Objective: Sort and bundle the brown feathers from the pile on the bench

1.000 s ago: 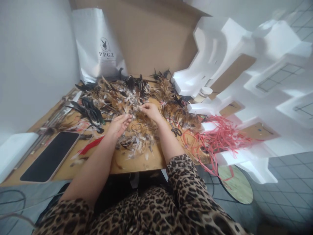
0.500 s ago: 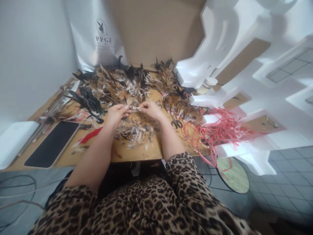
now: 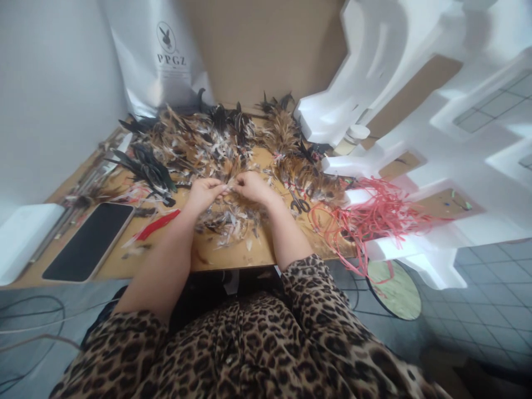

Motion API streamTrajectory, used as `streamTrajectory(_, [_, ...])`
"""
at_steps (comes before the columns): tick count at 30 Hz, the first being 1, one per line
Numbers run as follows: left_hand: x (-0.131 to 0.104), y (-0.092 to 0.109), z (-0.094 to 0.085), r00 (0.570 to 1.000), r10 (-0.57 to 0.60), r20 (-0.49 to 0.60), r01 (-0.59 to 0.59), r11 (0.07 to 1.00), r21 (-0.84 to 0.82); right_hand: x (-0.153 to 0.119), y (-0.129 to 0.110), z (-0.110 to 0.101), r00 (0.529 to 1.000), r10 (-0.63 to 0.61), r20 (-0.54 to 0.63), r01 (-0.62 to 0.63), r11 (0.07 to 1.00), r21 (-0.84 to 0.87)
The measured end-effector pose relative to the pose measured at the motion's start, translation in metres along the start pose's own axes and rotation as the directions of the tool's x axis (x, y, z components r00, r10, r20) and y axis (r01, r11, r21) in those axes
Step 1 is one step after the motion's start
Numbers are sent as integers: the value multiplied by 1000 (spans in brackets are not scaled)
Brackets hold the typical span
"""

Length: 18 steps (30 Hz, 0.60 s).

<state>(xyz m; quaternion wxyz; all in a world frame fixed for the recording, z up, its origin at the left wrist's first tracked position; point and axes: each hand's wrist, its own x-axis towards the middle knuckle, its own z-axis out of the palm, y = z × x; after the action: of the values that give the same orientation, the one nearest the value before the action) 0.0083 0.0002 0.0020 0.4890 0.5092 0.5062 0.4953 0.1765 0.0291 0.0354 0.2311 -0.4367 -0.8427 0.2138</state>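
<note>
My left hand [image 3: 204, 195] and my right hand [image 3: 252, 186] meet over the middle of the table, thumbs and fingers pinched close together. Between them is the pale end of what looks like a feather [image 3: 229, 184]; the fingers cover most of it. Small loose feathers [image 3: 233, 221] lie below my hands, mixed brown, grey and white. Beyond them spreads a heap of brown and white feathers [image 3: 183, 136]. A dark, glossy feather bunch [image 3: 149, 169] lies to the left. Black-handled scissors [image 3: 300, 205] rest right of my right forearm.
A phone [image 3: 89, 242] and a white box [image 3: 27, 238] sit at the left. Red strips [image 3: 157, 224] lie near my left forearm. Tangled pink ribbon [image 3: 378, 213] hangs over white foam packing [image 3: 415, 249] at the right. A round green-topped stool [image 3: 394, 291] stands below.
My hands have come closer together, and the pale piece that showed between them is now mostly covered by fingers. The view has shifted slightly.
</note>
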Motion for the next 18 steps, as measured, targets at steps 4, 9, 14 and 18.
streamTrajectory(4, [1, -2, -1, 999, -12, 36, 11, 1000, 29, 1, 1, 1, 1000, -14, 0, 14, 998, 58])
streamTrajectory(9, [3, -3, -2, 999, -19, 37, 18, 999, 37, 1, 3, -2, 1000, -10, -9, 12, 972, 236])
streamTrajectory(14, [1, 2, -3, 992, -116, -41, 105, 973, -208, -3, 3, -14, 997, 74, 3, -62, 821, 568])
streamTrajectory(18, [-3, 6, -2, 968, -218, 126, 252, 852, -459, -1, 9, -12, 991, 130, -10, -83, 689, 720])
